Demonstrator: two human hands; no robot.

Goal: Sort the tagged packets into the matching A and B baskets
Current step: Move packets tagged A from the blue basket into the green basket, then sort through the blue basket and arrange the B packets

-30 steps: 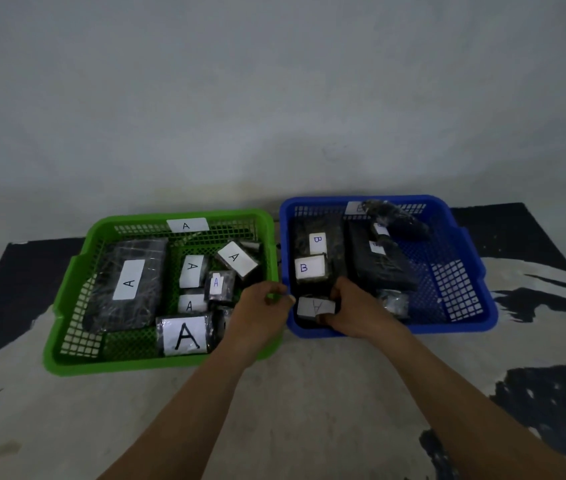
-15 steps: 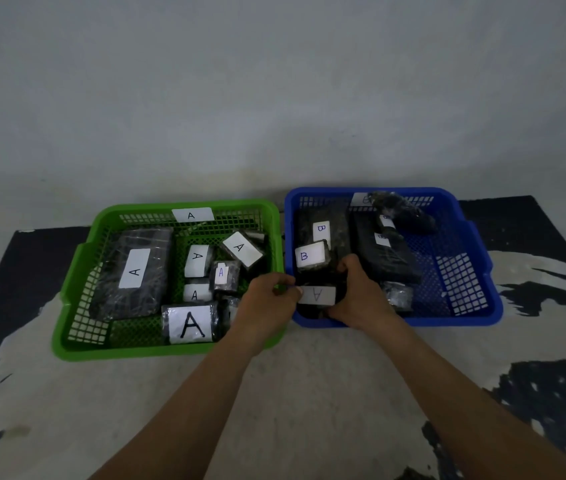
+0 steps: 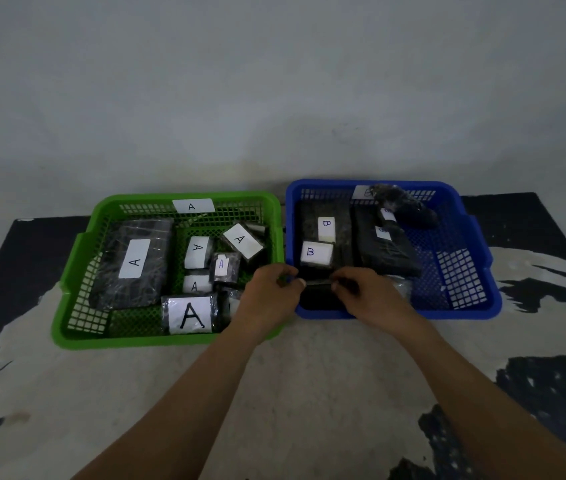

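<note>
While both your hands pinch a dark packet (image 3: 319, 289) at the blue B basket's (image 3: 475, 306) near-left corner, left hand (image 3: 269, 299) and right hand (image 3: 371, 297) fingers clamped on its ends, its tag isn't visible now. Next: read the tag, then lift the packet into the green A basket (image 3: 77, 327) at center-left if it says A.

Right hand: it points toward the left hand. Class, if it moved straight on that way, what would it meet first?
Probably the dark packet that the right hand already pinches, then the left hand; depth is unclear.
</note>
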